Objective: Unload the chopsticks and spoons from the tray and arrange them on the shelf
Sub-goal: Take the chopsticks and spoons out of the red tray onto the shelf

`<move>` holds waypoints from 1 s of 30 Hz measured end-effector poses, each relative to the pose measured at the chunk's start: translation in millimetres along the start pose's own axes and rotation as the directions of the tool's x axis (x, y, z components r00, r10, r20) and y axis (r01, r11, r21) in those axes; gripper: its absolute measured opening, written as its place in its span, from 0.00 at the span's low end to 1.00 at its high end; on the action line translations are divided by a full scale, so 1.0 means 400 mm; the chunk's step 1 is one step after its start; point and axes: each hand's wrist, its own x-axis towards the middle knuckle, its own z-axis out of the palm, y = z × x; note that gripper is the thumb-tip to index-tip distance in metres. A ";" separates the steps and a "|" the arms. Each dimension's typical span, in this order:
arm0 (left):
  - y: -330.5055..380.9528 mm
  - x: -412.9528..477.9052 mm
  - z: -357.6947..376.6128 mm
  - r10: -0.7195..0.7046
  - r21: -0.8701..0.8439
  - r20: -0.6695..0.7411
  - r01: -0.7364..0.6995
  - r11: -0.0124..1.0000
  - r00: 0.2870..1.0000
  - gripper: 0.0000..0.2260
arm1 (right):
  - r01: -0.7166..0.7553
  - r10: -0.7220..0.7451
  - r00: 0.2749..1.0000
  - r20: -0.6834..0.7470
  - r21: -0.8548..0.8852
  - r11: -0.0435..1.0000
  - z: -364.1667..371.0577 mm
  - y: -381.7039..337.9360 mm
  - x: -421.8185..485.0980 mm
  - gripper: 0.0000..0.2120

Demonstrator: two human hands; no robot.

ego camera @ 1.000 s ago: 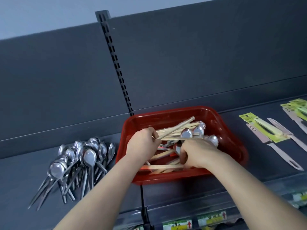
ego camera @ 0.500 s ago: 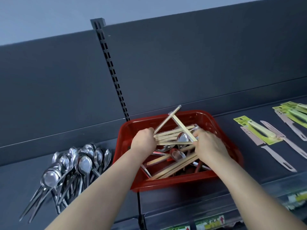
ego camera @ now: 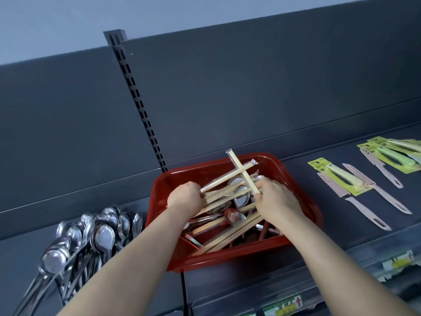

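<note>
Both your left hand (ego camera: 185, 197) and right hand (ego camera: 276, 198) grip light, stiff chopsticks (ego camera: 227, 177) in probably slick wrappers over the tray (ego camera: 180, 179) at centre frame, so clamp them mid-length.

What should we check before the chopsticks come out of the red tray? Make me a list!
1. Left hand grips chopstick bundle: ok.
2. Right hand pinches crossing chopstick pair: ok.
3. Held chopsticks uncrossed: not ok, they cross above the red tray.
4. Tray spoons clear of the chopsticks: not ok, they lie tangled underneath.
5. Spoon pile out of the way: ok, it lies on the shelf left of the tray.
6. Grip tightness: cannot tell.
</note>
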 end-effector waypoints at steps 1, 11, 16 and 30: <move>0.002 -0.003 -0.008 -0.004 -0.029 -0.002 0.004 1.000 1.000 0.06 | 0.003 -0.003 1.000 -0.002 0.009 1.000 -0.004 -0.001 0.000 0.12; -0.005 -0.061 -0.072 -0.029 -0.464 0.047 0.048 0.885 0.998 0.11 | 0.042 -0.050 0.996 0.070 0.109 0.993 -0.006 -0.052 0.004 0.14; -0.050 -0.099 -0.099 -0.194 -0.750 0.042 0.159 0.642 0.980 0.08 | 0.124 -0.130 0.991 0.008 0.242 0.962 -0.002 -0.118 0.001 0.10; -0.580 -0.455 -0.196 -0.603 -0.815 -0.165 0.237 0.529 0.780 0.08 | 0.524 -0.593 0.799 0.104 0.364 0.770 0.170 -0.660 -0.272 0.14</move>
